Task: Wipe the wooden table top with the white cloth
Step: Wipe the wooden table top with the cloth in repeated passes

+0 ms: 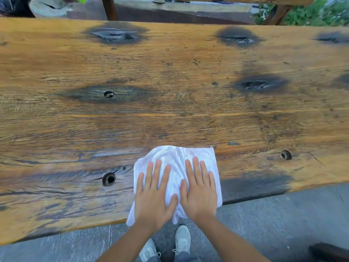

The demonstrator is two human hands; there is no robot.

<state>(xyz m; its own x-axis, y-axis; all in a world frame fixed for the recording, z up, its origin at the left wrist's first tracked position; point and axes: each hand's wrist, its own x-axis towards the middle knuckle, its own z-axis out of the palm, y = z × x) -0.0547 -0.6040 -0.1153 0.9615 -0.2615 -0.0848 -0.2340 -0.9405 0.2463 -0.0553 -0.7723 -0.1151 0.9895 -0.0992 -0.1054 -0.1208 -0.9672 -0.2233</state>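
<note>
A white cloth [175, 157] lies crumpled on the near edge of the wooden table top [170, 103], its lower corner hanging over the rim. My left hand [154, 193] presses flat on the cloth's left half, fingers spread. Beside it, my right hand [199, 190] presses flat on the right half, fingers spread too. The thumbs almost touch in the middle. The table is a rough orange-brown slab with dark knots and burn-like patches.
Round holes pierce the slab at the near left [109, 179], near right [286, 154] and middle left [108, 93]. Grey paving [264, 224] and my light shoes [182, 237] show below the edge. A wooden bench [170, 10] and greenery [311, 14] lie beyond the far edge.
</note>
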